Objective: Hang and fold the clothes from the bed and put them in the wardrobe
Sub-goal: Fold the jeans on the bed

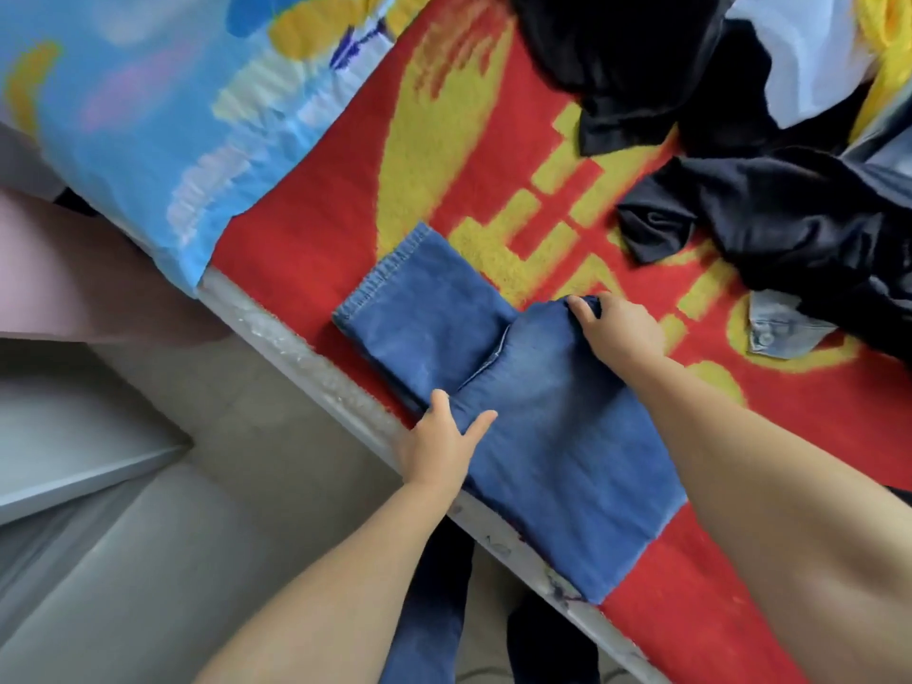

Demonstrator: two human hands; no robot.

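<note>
One pair of blue jeans (pixel 518 402) lies flat along the near edge of the bed (pixel 316 357), already doubled lengthwise, with the hems pointing toward the blue patterned pillow (pixel 163 116) and the upper layer turned partway over the legs. The left hand (pixel 439 444) sits at the bed's edge, thumb and forefinger spread, the other fingers tucked against the cloth at the crease; whether they pinch it or only press it I cannot tell. The right hand (pixel 619 333) grips the far corner of the folded layer, fingers curled over bunched denim.

The step in hand looks like folding these jeans into a smaller packet. The next move probably calls for carrying the gripped layer over toward the hems while the left hand keeps the crease steady, then squaring the edges.

Beyond the jeans, the red and yellow blanket (pixel 345 214) shows bare between them and the pillow, which gives room to lay the fold down. Toward the far side, a heap of dark garments (pixel 789 214) with a white piece (pixel 809 66) lies well apart from the right hand, and a grey denim cuff with a button (pixel 775 333) lies near it. Part of the jeans overhangs the metal edge, so they could slip toward the floor (pixel 172 560).
</note>
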